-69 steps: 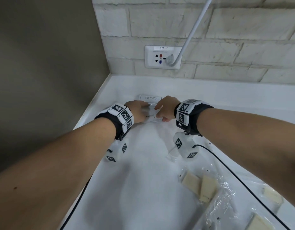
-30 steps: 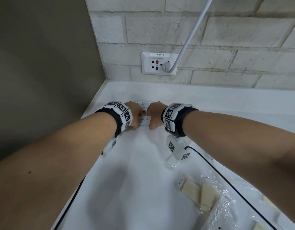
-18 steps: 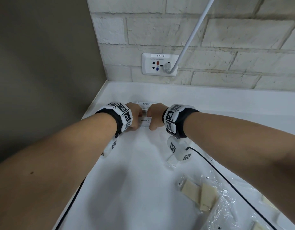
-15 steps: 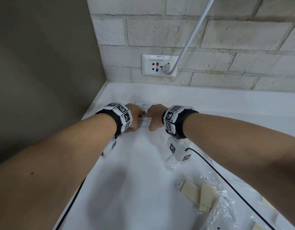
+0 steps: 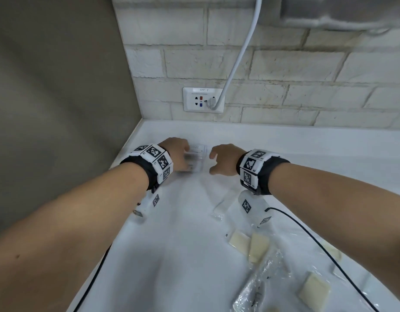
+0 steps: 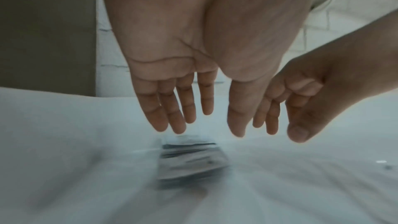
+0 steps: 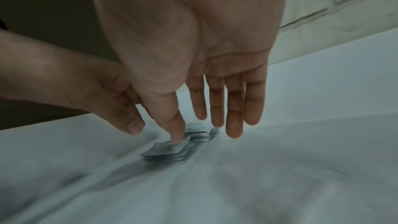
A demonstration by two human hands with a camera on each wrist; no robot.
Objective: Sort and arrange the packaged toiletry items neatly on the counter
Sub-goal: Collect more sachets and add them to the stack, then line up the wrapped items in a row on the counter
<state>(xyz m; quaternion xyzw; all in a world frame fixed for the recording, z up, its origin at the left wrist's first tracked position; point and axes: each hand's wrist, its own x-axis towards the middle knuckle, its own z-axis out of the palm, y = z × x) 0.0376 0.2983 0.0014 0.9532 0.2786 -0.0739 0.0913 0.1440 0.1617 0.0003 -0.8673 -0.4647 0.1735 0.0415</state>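
Observation:
A small stack of white flat packets point(image 5: 195, 158) lies on the white counter point(image 5: 183, 244) near its back left corner. The wrist views show it as two blurred piles, one behind the other point(image 6: 190, 157) point(image 7: 170, 151). My left hand point(image 5: 183, 156) hovers at the stack's left side with fingers straight, holding nothing point(image 6: 204, 125). My right hand point(image 5: 213, 163) is a little to the right of the stack, fingers relaxed and empty point(image 7: 198, 125). Its thumb tip point(image 7: 176, 135) is right at the near pile; I cannot tell whether it touches.
Beige bars in clear wrappers point(image 5: 248, 244) point(image 5: 314, 289) and crinkled plastic packs point(image 5: 257, 287) are scattered at the front right. A slim clear packet point(image 5: 224, 206) lies below my right wrist. A brick wall with a socket point(image 5: 203, 99) and cable stands behind; a plain wall bounds the left.
Both hands were pressed against the stack from either side. Now they have come off it and moved apart, the right hand farther, and the stack stays on the counter.

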